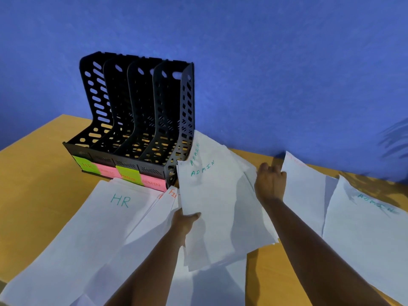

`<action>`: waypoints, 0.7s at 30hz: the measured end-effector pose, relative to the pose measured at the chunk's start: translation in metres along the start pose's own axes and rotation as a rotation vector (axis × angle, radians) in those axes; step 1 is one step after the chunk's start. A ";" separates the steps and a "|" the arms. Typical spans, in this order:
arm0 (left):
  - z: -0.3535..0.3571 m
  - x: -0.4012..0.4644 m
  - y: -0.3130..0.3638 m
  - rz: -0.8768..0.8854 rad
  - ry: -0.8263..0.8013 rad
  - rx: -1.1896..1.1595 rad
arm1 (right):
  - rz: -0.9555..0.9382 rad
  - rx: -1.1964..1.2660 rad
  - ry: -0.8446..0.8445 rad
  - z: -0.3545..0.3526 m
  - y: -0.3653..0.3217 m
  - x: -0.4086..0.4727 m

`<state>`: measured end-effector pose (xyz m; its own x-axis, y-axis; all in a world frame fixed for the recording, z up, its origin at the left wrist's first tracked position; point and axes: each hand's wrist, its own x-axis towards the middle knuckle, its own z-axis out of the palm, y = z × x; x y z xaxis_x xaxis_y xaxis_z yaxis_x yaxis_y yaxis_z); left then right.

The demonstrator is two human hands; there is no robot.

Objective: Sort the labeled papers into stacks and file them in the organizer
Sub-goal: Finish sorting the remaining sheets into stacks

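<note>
A black perforated organizer (136, 111) stands on the wooden table (37, 180) against the wall, its four slots tagged with green and pink labels. My left hand (184, 221) grips the lower left edge of a lifted stack of ADMIN papers (218, 206). My right hand (270, 181) pinches the top left edge of a white sheet (304, 191) with faint red writing, lying to the right. An HR stack (92, 228) lies flat at the left. Sheets marked in red "FI" (163, 208) fan out beside it. Another ADMIN sheet (371, 226) lies at the far right.
A blue wall (265, 74) runs close behind the table. Bare wood shows left of the organizer and between the ADMIN stack and the right-hand sheets. More white paper (209, 283) lies under my left forearm near the front edge.
</note>
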<state>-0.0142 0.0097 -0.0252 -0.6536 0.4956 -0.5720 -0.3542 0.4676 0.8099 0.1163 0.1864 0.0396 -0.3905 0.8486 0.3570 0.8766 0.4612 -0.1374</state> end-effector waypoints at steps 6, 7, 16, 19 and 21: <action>-0.002 0.001 -0.001 -0.009 0.012 0.019 | -0.105 -0.150 0.439 -0.073 -0.011 0.024; -0.003 0.002 -0.002 -0.010 0.021 0.021 | -0.117 -0.140 0.507 -0.084 -0.013 0.026; 0.000 0.006 -0.001 -0.034 0.062 -0.004 | 0.309 0.603 0.376 -0.110 0.008 0.019; 0.001 0.007 0.002 -0.053 0.091 -0.012 | 0.494 0.720 0.334 -0.091 0.026 -0.001; 0.001 0.008 0.004 -0.107 0.098 -0.068 | 0.649 0.778 0.272 -0.074 0.038 -0.016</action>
<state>-0.0204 0.0166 -0.0267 -0.6705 0.3699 -0.6431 -0.4678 0.4620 0.7535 0.1766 0.1706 0.0972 0.2513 0.9502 0.1845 0.4348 0.0595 -0.8986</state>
